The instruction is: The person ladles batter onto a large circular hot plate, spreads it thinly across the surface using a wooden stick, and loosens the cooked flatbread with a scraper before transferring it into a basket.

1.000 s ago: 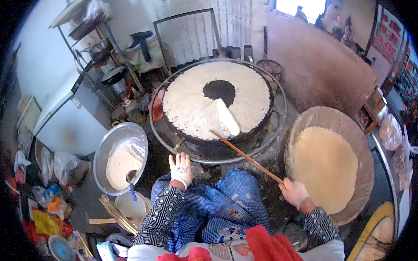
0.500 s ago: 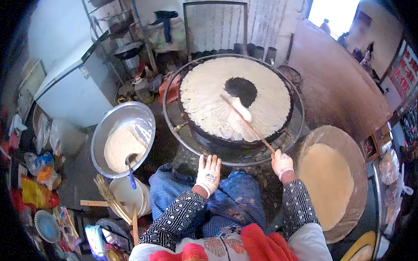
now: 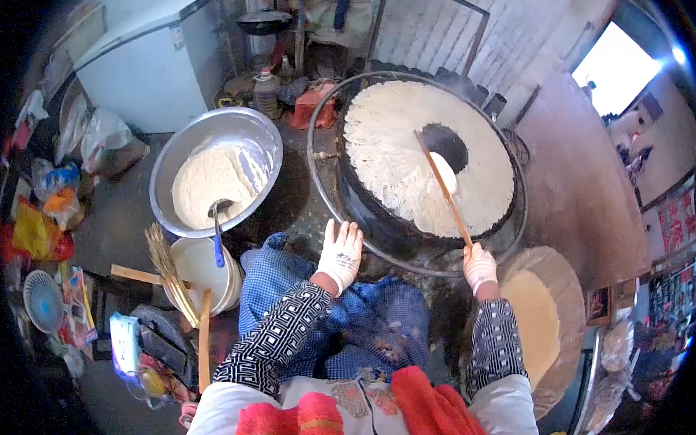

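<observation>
My right hand (image 3: 480,268), in a white glove, grips the lower end of a long wooden stick (image 3: 444,186). The stick's far part lies over a round griddle (image 3: 391,224), next to a white lump of batter (image 3: 443,173). A pale layer of batter (image 3: 402,112) covers most of the griddle around a bare dark patch. My left hand (image 3: 341,254), also gloved, is open with fingers apart, near the metal ring (image 3: 315,169) around the griddle. To the left, a big metal basin (image 3: 159,172) holds thick batter and a ladle with a blue handle (image 3: 218,250).
A white bucket (image 3: 229,274) with a straw whisk (image 3: 165,262) stands below the basin. At my right is a wide round container (image 3: 569,302) with a tan flat surface inside. A white chest freezer (image 3: 140,75) stands back left; a brown board (image 3: 569,179) lies beyond the griddle's right.
The view has turned left and down, so the griddle appears farther right. The stick now stands more upright in view, still in my right hand. My left hand remains open near the ring.
</observation>
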A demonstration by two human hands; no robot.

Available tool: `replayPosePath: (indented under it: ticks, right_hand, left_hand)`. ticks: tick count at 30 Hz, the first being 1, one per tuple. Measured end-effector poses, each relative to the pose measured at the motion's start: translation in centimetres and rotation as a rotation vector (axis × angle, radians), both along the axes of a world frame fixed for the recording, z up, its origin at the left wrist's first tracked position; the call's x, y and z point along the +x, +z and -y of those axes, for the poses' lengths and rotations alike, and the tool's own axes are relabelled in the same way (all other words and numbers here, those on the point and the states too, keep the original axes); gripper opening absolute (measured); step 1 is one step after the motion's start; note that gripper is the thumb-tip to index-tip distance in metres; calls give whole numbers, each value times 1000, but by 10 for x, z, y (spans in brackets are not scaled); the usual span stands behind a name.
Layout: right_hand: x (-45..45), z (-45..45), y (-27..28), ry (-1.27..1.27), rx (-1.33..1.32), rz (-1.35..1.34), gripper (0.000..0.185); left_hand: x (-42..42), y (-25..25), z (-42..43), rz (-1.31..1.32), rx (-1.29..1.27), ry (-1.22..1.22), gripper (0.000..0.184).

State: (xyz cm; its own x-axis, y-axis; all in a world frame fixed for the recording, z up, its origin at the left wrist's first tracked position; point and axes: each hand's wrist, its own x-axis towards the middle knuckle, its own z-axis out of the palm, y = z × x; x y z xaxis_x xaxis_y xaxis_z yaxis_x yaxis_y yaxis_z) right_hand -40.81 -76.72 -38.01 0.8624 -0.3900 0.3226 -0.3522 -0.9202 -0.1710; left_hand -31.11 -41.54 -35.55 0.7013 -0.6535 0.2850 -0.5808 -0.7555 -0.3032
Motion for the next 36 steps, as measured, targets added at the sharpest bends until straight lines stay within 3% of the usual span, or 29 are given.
replayPosePath:
  ticks: [2, 7, 12, 16, 21, 24, 29, 36]
  right_hand:
    - [-11, -4, -5, 83, 16, 16, 25]
    - [-7, 32, -34, -104, 1, -37, 27]
    - [-24, 4, -24, 32, 1, -150, 29]
    - [-24, 43, -39, -155, 53, -132, 30]
    - [-34, 11, -14, -30, 17, -119, 30]
    - [-37, 31, -38, -174, 79, -123, 30]
    - [-33, 20, -6, -109, 67, -103, 30]
    - [-32, 46, -32, -155, -17, 26, 29]
  left_hand:
    - [6, -5, -1, 46, -44, 4, 41]
    - [18, 1, -3, 39, -121, 68, 41]
    - [38, -8, -10, 17, -87, 120, 43]
    - [51, 0, -12, -9, -35, 208, 44]
    - [7, 26, 13, -52, -143, 33, 45]
    - [-40, -15, 48, -94, -67, -184, 49]
    - [-59, -30, 49, -12, -52, -178, 51]
    - [-30, -44, 32, 65, -29, -160, 61]
